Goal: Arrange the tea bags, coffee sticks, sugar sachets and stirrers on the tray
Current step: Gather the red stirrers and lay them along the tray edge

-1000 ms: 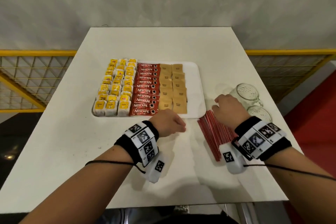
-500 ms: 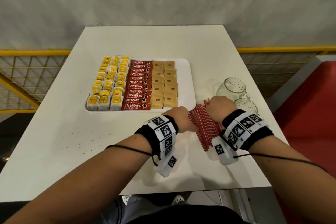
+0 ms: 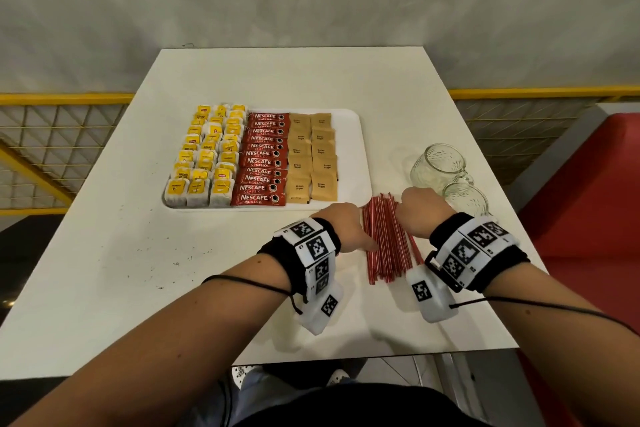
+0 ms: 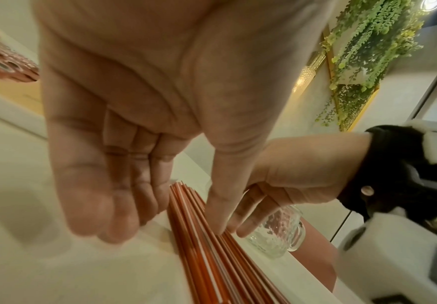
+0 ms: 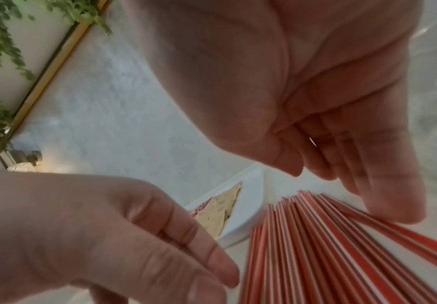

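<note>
A white tray (image 3: 354, 156) holds rows of yellow tea bags (image 3: 207, 156), red coffee sticks (image 3: 263, 163) and brown sugar sachets (image 3: 313, 156). Its right strip is bare. A bundle of red stirrers (image 3: 384, 239) lies on the table just off the tray's front right corner. My left hand (image 3: 346, 225) lies along the bundle's left side with straight fingers (image 4: 124, 216), and its thumb touches the stirrers (image 4: 212, 246) from above. My right hand (image 3: 417, 210) touches the right side of the stirrers (image 5: 316, 246) with relaxed fingers (image 5: 394, 205). Neither hand grips anything.
Two glass mugs (image 3: 440, 163) (image 3: 464, 199) lie on their sides right of the stirrers, close behind my right hand. The white table (image 3: 121, 253) has dark specks at front left. A yellow railing (image 3: 52, 99) runs behind both sides, and the table's right edge is near.
My left hand has moved right from the tray's front edge to the bundle's left side. My right hand has shifted over the stirrers, and the bundle now lies closer together.
</note>
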Motion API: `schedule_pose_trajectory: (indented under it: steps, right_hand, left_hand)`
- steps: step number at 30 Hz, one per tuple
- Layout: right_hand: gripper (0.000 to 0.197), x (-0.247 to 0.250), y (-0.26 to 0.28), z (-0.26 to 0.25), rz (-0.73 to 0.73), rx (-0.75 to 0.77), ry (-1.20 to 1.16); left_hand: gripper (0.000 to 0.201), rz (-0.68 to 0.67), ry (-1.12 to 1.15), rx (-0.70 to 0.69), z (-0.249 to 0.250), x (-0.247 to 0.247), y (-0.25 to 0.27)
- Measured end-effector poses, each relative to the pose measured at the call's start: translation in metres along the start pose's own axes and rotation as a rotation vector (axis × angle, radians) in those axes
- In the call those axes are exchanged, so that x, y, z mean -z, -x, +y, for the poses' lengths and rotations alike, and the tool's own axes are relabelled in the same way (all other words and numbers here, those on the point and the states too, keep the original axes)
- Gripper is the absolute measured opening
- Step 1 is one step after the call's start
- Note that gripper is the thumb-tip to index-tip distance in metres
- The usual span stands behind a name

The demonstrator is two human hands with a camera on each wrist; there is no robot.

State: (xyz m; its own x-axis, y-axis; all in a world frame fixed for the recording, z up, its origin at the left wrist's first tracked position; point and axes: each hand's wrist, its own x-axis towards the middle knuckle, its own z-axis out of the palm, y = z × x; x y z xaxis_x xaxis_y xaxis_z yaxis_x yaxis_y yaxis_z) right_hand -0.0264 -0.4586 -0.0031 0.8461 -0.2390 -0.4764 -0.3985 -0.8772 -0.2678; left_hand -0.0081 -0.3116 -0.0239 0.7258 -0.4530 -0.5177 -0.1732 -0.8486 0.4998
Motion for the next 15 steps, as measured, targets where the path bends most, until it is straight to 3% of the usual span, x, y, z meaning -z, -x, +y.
schedule_pose_trajectory:
  steps: [5,10,12,15]
  right_hand:
    - [0.028,-0.016,-0.004,-0.007,-0.125,0.035,-0.296]
    - [0.020,-0.025,0.002,-0.022,-0.274,0.045,-0.535]
    - [0.019,-0.025,0.005,-0.026,-0.267,0.070,-0.538]
    - [0.021,-0.024,0.002,-0.028,-0.199,0.061,-0.471]
  left_hand:
    - [0.043,-0.018,0.013,-0.070,0.000,-0.006,0.013]
    - [0.084,0.082,-0.238,0.004,-0.016,-0.019,0.018]
    - [0.076,0.134,-0.290,-0.010,-0.029,-0.019,0.019]
    - [0.061,0.108,-0.250,-0.034,-0.052,-0.008,0.021]
